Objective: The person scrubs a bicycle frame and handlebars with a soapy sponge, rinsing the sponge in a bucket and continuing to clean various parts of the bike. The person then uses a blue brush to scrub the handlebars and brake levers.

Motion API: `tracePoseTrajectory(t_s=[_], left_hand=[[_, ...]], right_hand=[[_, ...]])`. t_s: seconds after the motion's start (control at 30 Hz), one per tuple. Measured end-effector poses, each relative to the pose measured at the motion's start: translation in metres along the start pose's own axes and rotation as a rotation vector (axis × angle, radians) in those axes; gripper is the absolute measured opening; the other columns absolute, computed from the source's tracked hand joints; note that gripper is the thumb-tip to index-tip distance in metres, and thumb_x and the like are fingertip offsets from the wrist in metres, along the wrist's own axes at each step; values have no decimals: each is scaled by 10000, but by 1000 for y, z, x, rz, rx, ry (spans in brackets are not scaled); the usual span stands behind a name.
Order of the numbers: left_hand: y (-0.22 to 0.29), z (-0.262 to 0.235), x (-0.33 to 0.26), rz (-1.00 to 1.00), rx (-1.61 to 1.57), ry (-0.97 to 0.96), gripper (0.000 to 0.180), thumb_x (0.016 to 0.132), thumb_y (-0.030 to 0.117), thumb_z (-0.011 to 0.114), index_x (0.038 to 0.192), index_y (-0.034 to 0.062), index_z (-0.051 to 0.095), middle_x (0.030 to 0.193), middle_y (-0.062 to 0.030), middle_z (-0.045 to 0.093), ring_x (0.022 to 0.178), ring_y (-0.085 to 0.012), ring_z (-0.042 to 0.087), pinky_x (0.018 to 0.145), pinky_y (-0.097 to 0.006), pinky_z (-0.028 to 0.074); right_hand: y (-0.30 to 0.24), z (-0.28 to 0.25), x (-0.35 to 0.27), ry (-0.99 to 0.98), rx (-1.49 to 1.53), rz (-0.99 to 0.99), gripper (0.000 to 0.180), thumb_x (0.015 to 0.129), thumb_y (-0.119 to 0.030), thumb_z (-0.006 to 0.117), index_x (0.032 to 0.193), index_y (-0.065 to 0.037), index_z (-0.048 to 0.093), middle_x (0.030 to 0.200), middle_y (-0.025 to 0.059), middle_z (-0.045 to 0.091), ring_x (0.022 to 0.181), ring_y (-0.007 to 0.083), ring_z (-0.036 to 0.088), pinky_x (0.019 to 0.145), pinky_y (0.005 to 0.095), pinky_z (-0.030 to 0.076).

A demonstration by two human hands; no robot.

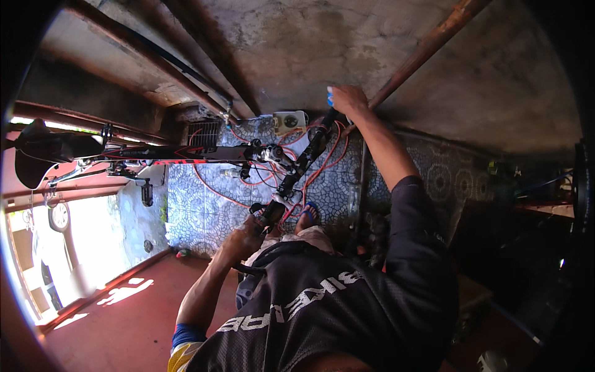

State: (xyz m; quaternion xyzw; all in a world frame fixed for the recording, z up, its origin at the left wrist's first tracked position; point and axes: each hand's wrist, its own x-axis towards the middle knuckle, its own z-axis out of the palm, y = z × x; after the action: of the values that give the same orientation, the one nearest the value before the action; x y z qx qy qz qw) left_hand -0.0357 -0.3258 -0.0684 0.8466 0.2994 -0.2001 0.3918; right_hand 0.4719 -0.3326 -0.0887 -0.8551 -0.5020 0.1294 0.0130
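A black bicycle [204,153] with red and white markings stands with its saddle [56,152] at the far left. Its handlebar [302,166] runs aslant through the middle of the view. My left hand [243,240] is closed round the near end of the bar, at the grip and brake lever. At the bar's far end, my right hand [351,101] has its fingers curled over a small blue thing [330,97], perhaps a cloth or sponge. The hand hides most of it, and whether it touches the bar's tip is hard to tell.
An orange hose [334,162] lies looped over the patterned tile floor [204,217]. A floor drain [204,133] and a pale box [290,122] are by the wall. Rusty pipes [434,46] cross the wall [310,56]. My sandalled foot [308,214] shows below the bar.
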Motion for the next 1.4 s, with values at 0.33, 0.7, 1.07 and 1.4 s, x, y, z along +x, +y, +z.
tracePoseTrajectory(t_s=[0.33, 0.7, 1.07, 1.4], left_hand=[[20, -15, -5, -122, -44, -37, 674, 959, 283, 571, 1432, -106, 291, 924, -352, 675, 844, -536, 667, 726, -603, 513], [28, -12, -8, -131, -135, -26, 637, 951, 283, 607, 1422, -56, 344, 1032, -323, 687, 995, -502, 668, 824, -542, 529], [34, -29, -5, -84, -106, -84, 657, 944, 374, 628, 1436, 20, 375, 1090, -334, 670, 1030, -505, 657, 855, -547, 520], [40, -35, -3, -43, -186, -153, 482, 928, 201, 567, 1315, -59, 442, 1067, -336, 674, 1018, -472, 672, 833, -523, 523]], right_hand=[[24, -13, 53, -296, -129, -150, 216, 799, -243, 686, 910, -72, 759, 976, 170, 747, 908, 350, 729, 765, 458, 562], [23, -20, 31, -83, 52, 40, 354, 916, -370, 645, 1148, -103, 668, 1021, 195, 723, 1010, 391, 685, 821, 495, 532], [41, 35, -13, 432, 351, 407, 375, 1003, -413, 552, 1176, -82, 581, 992, 227, 726, 933, 477, 681, 786, 556, 533], [9, 74, -19, 639, 856, 671, 384, 995, -342, 578, 1168, 0, 592, 1049, 289, 683, 1019, 471, 659, 862, 491, 511]])
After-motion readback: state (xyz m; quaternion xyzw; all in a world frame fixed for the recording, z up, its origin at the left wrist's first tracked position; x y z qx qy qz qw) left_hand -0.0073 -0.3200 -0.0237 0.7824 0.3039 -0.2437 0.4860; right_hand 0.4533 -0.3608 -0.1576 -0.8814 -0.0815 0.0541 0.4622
